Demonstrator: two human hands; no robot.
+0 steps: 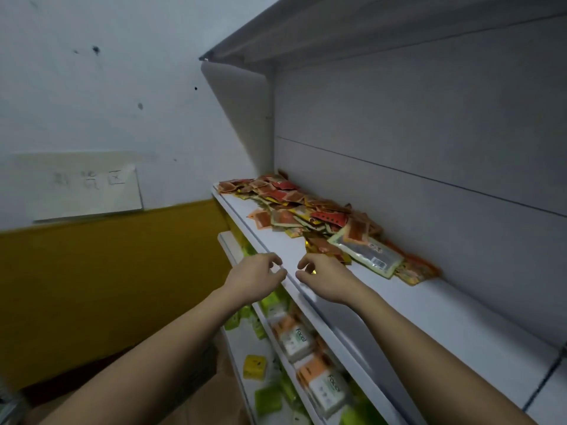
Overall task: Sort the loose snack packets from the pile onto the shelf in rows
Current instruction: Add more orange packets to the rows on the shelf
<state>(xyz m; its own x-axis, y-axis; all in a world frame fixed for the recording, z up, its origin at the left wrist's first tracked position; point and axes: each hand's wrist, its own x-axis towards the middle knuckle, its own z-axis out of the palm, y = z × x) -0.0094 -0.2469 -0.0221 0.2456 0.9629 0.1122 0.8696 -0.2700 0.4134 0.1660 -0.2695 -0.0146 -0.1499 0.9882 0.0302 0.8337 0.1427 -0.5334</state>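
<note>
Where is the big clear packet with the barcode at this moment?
In the head view, the big clear packet lies on the white shelf, at the near end of the snack pile, just right of and beyond the right hand.

Green and orange tissue packs (299, 340) fill the lower shelves (277, 348); a paper sign (89, 187) hangs on the wall (92, 87).

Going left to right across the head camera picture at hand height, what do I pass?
Yellow lower wall → left hand → right hand → large clear packet at the near end of the snack pile → grey back panel of the shelf unit.
</note>
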